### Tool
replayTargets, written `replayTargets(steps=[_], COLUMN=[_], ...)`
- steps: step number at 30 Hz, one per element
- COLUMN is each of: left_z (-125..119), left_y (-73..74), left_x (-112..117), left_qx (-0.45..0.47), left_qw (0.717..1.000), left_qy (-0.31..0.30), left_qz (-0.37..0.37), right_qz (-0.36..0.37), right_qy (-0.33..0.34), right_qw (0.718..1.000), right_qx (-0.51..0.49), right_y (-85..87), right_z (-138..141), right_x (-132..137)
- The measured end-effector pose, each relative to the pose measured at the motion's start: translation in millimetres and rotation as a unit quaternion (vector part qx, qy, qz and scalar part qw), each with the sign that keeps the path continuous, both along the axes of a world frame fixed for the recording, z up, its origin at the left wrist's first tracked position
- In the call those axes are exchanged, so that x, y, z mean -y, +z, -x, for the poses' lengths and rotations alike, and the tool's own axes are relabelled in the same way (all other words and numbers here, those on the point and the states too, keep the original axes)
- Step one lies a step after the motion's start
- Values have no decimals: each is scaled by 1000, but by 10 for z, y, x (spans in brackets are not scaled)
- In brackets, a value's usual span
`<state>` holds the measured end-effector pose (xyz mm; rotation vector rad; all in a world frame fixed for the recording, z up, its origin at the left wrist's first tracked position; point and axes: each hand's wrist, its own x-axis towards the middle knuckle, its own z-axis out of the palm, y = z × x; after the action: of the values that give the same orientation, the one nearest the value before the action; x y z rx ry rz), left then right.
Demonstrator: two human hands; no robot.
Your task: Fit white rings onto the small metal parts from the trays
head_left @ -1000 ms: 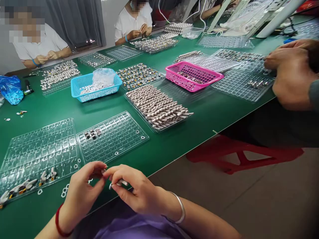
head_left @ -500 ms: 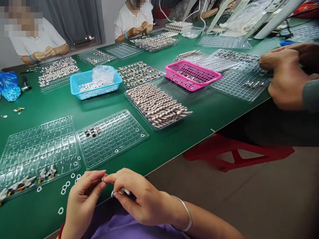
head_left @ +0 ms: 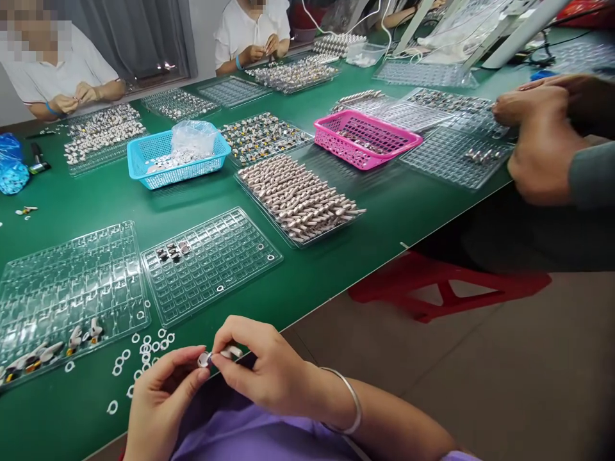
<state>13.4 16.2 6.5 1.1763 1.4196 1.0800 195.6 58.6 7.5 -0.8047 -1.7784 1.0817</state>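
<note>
Both curled inward | right hand (head_left: 262, 374) pinches small silver part (head_left: 221, 354) | left hand (head_left: 156, 403) pinches its end

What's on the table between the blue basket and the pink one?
In the head view, a clear tray of small parts lies between the blue basket and pink basket.

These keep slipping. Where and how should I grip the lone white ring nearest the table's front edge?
Pinch the lone white ring across its outer rim, straight down from above: it lies flat on the green mat, apart from other rings, so probably only a fingertip grip fits. The left hand, pinching a small part, is nearest.
</note>
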Motion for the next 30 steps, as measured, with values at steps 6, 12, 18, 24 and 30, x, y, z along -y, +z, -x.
replayTargets(steps=[6, 12, 18, 24, 30], left_z=[-47, -33, -22, -21, -6], left_y=[23, -4, -24, -19, -43], left_x=[6, 38, 52, 56, 60], left_qx=[-17, -31, -38, -50, -45], left_qw=[999, 997, 996, 995, 995], left_qy=[14, 21, 29, 27, 20], left_qz=[-43, -69, -76, -80, -85], right_qz=[59, 54, 53, 45, 36], right_qy=[20, 18, 22, 22, 22], right_qw=[998, 998, 998, 999, 999], right_qx=[-14, -2, -4, -6, -3], right_y=[21, -2, -7, -8, -9], right_z=[53, 67, 79, 84, 92], right_x=[-6, 4, 4, 3, 12])
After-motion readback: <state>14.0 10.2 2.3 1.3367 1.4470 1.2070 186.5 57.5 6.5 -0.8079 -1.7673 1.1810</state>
